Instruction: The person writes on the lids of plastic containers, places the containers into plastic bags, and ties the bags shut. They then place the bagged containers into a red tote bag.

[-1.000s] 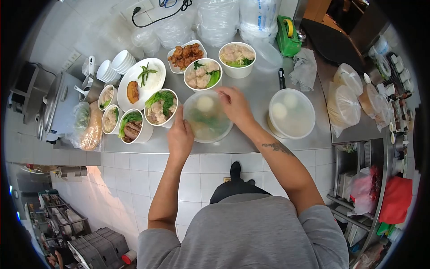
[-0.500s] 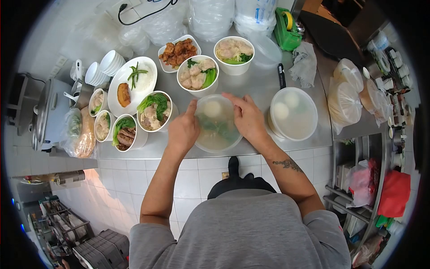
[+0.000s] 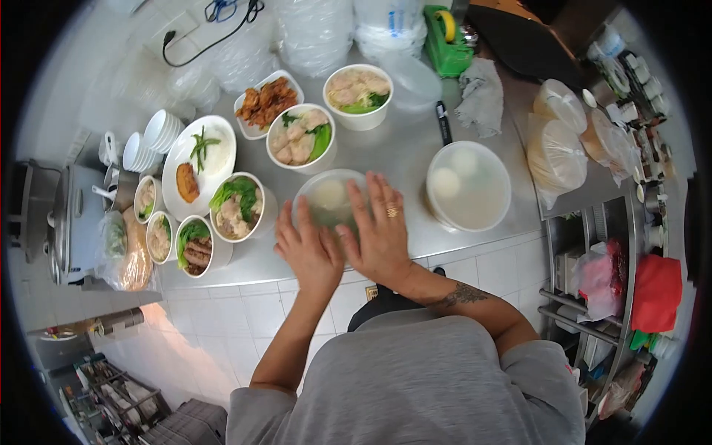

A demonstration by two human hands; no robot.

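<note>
A round lidded tub [image 3: 330,194] of broth with a pale ball and greens stands at the steel counter's front edge. My left hand [image 3: 308,248] lies over its left front part, fingers spread. Across its right side rests my right hand [image 3: 382,230], fingers stretched out, a ring on one finger. The two hands hide much of the lid. To the right is a second lidded tub [image 3: 469,185] with pale balls. Bowls of dumplings and greens [image 3: 301,138] [image 3: 237,207] are behind and to the left.
A white plate [image 3: 219,167], fried pieces [image 3: 268,101] and a meat bowl [image 3: 198,246] sit left. Behind are a marker [image 3: 443,122], a loose lid [image 3: 411,81], a green tape dispenser [image 3: 447,44] and a cloth [image 3: 480,96]. Bagged food [image 3: 558,157] lies right.
Both hands have gone from pointing fingers at the lid's rim to flat, spread fingers over the tub. They are now closer together. The camera view has shifted slightly.
</note>
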